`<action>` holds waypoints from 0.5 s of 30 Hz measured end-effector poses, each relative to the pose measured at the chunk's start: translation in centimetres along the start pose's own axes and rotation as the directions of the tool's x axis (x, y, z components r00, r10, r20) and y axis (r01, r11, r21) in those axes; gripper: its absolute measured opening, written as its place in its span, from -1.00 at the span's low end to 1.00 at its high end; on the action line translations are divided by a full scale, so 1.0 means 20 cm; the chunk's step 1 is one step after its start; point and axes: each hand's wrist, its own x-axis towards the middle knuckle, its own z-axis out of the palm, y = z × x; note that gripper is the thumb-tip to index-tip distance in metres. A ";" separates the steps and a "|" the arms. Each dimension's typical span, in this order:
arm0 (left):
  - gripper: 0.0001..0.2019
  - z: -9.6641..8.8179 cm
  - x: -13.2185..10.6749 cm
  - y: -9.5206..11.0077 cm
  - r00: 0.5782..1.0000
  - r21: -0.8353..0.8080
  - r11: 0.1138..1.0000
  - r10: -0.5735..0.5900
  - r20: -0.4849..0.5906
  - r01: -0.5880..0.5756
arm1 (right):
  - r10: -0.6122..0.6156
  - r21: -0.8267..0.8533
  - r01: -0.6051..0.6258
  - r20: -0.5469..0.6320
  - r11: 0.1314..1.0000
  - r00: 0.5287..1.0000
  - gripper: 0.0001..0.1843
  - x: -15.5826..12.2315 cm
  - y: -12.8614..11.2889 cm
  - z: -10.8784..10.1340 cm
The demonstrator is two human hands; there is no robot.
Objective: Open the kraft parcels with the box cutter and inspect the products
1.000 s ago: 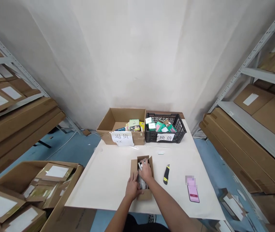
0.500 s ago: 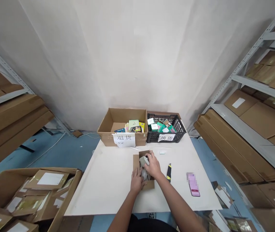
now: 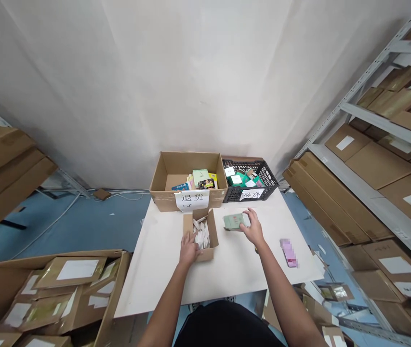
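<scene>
Gripping the green box (image 3: 233,221) by its right end, the right hand (image 3: 253,231) holds it at the bench (image 3: 158,260), just right of the open carton (image 3: 205,255); whether the box touches the surface cannot be told. The left hand (image 3: 189,249) lies on the carton's near left edge, fingers reaching toward the white filling (image 3: 201,237); how firmly it clasps is unclear. Because the grip takes only one end, the box could tip or slip should the fingers loosen. Uneven pressure from the left hand might tilt the carton and spill filling. A dark-and-yellow object (image 3: 256,249) peeks out beside the right wrist, and a low sweep of that forearm could knock it.
</scene>
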 end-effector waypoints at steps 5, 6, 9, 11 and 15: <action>-0.81 -0.07 -0.11 -0.24 0.999 0.004 1.000 0.014 0.031 -0.014 | 0.166 -0.140 -0.131 0.273 0.981 0.948 -0.40 -0.06 0.15 0.33; -0.81 -0.08 -0.14 -0.26 0.999 0.005 1.000 0.012 0.037 -0.012 | 0.203 -0.164 -0.157 0.323 0.974 0.924 -0.38 -0.08 0.17 0.40; -0.81 -0.11 -0.21 -0.29 0.999 0.004 1.000 -0.001 0.033 0.001 | 0.279 -0.172 -0.227 0.408 0.959 0.869 -0.26 -0.14 0.21 0.56; -0.83 -0.14 -0.24 -0.27 1.000 -0.002 1.000 -0.002 -0.006 0.002 | 0.259 -0.111 -0.234 0.432 0.966 0.864 -0.18 -0.18 0.24 0.60; -0.65 -0.18 -0.22 -0.10 0.985 -0.078 0.995 0.049 -0.165 -0.062 | 0.190 -0.003 -0.202 0.357 0.979 0.915 -0.25 -0.24 0.27 0.57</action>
